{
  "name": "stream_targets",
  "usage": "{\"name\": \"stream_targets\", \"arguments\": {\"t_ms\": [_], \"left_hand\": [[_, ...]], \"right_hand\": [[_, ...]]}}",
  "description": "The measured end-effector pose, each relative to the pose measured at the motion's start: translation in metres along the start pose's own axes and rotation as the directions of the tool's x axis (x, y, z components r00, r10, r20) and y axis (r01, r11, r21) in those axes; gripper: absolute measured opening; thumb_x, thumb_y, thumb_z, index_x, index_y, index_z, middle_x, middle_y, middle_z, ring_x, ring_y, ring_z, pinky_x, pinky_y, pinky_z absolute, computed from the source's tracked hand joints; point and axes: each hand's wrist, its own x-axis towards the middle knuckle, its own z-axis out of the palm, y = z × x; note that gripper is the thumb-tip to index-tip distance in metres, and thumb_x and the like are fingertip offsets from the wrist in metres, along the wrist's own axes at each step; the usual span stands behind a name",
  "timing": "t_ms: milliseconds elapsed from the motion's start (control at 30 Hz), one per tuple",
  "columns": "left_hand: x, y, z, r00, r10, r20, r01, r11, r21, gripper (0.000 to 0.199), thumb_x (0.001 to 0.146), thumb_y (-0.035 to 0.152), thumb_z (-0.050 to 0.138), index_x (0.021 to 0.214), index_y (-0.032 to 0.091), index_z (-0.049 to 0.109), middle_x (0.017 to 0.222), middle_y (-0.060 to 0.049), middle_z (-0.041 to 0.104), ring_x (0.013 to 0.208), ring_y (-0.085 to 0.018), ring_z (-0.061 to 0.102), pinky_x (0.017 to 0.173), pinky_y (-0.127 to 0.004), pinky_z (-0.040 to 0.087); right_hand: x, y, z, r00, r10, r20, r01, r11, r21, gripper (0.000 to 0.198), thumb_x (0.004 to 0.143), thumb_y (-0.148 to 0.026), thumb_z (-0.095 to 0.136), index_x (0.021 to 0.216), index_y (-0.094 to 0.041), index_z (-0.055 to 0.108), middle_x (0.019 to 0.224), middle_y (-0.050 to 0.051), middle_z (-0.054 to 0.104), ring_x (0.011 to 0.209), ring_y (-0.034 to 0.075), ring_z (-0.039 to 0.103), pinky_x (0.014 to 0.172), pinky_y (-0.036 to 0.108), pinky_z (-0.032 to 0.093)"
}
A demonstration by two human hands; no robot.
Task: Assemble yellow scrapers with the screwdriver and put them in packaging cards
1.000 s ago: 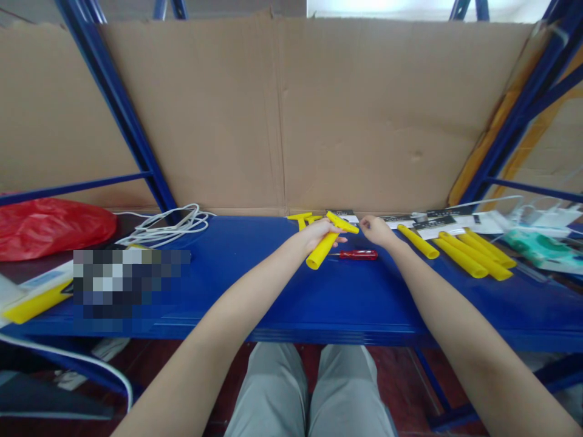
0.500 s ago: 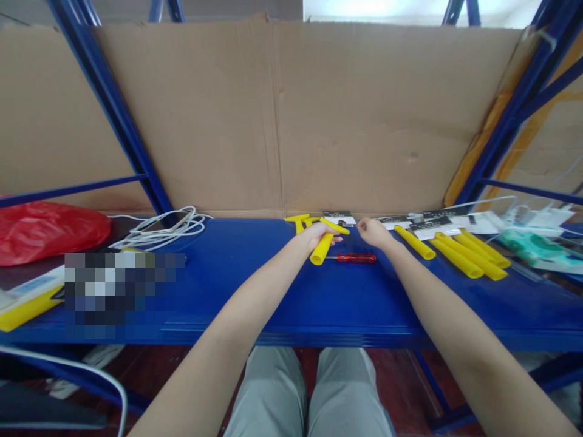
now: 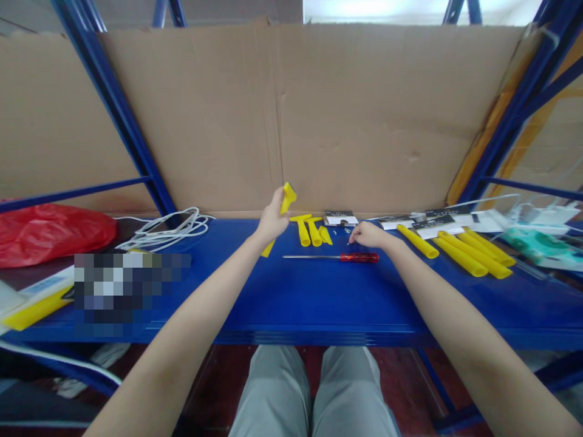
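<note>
My left hand [image 3: 273, 220] is closed around a yellow T-shaped plastic handle [image 3: 288, 197], its head raised against the cardboard and its grip showing below the fist. My right hand [image 3: 368, 234] is low over the blue table, fingertips pinched together. Something tiny and pale seems to be at those fingertips, too small to name. Small metal bits [image 3: 348, 230] lie beside them. Two similar yellow T-shaped handles [image 3: 304, 233] and a short yellow piece [image 3: 325, 235] lie between my hands. In front of them is a screwdriver [image 3: 359, 258] with a red handle, its shaft pointing left.
Several yellow tubes [image 3: 469, 258] and black-and-white packets [image 3: 435, 227] lie on the right. At left are a coiled white cable [image 3: 182, 226], a red plastic bag [image 3: 54, 233] and a blurred-out object [image 3: 122, 288]. A cardboard sheet [image 3: 346, 121] stands behind the blue table [image 3: 319, 297].
My left hand has moved left and up with the yellow handle, turning its head upward. My right hand has shifted slightly down and left, fingertips now at the small metal bits.
</note>
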Motion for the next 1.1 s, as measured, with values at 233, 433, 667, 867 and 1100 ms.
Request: {"name": "stream_targets", "arguments": {"t_ms": [233, 433, 667, 867, 1100], "left_hand": [[-0.028, -0.017, -0.013, 0.982, 0.181, 0.053, -0.184, 0.857, 0.481, 0.064, 0.078, 0.004, 0.043, 0.138, 0.026, 0.036, 0.136, -0.006, 0.050, 0.121, -0.022, 0.050, 0.098, -0.038, 0.042], [-0.033, -0.017, -0.003, 0.931, 0.265, 0.251, -0.354, 0.826, 0.439, 0.059, 0.080, 0.004, 0.040, 0.135, 0.026, 0.043, 0.137, -0.001, 0.050, 0.124, -0.015, 0.047, 0.103, -0.034, 0.039], [-0.034, -0.014, 0.004, 0.897, 0.294, 0.331, -0.415, 0.817, 0.400, 0.063, 0.077, 0.000, 0.039, 0.132, 0.028, 0.047, 0.135, 0.003, 0.052, 0.124, -0.013, 0.047, 0.106, -0.034, 0.036], [-0.035, -0.015, 0.003, 0.909, 0.252, 0.332, -0.383, 0.821, 0.424, 0.062, 0.077, 0.002, 0.040, 0.133, 0.028, 0.047, 0.136, 0.003, 0.051, 0.127, -0.014, 0.044, 0.107, -0.034, 0.034], [-0.035, -0.016, 0.005, 0.898, 0.257, 0.356, -0.400, 0.814, 0.422, 0.062, 0.077, 0.002, 0.040, 0.133, 0.028, 0.047, 0.137, 0.003, 0.050, 0.127, -0.014, 0.043, 0.106, -0.034, 0.036]], "right_hand": [[0.001, 0.006, -0.002, 0.998, -0.035, 0.042, 0.035, 0.999, 0.012, 0.035, 0.067, 0.000, 0.045, 0.072, -0.018, 0.075, 0.080, 0.001, 0.074, 0.079, 0.015, 0.067, 0.074, 0.020, 0.049], [0.004, -0.003, 0.005, 0.996, -0.085, 0.037, 0.085, 0.996, -0.006, 0.041, 0.068, 0.001, 0.041, 0.082, -0.019, 0.075, 0.092, 0.001, 0.073, 0.089, 0.014, 0.065, 0.083, 0.020, 0.047], [0.016, -0.010, 0.021, 0.989, -0.150, -0.013, 0.149, 0.987, -0.063, 0.049, 0.070, 0.001, 0.038, 0.104, -0.015, 0.070, 0.118, 0.007, 0.064, 0.112, 0.017, 0.056, 0.099, 0.026, 0.038], [0.031, 0.001, 0.032, 0.994, -0.104, 0.023, 0.105, 0.991, -0.081, 0.053, 0.071, 0.000, 0.040, 0.115, -0.019, 0.064, 0.126, 0.006, 0.060, 0.119, 0.018, 0.051, 0.102, 0.030, 0.035], [0.020, -0.005, 0.025, 0.994, -0.108, 0.004, 0.108, 0.990, -0.088, 0.051, 0.072, 0.002, 0.038, 0.112, -0.012, 0.065, 0.124, 0.011, 0.060, 0.117, 0.018, 0.053, 0.102, 0.028, 0.036]]}}
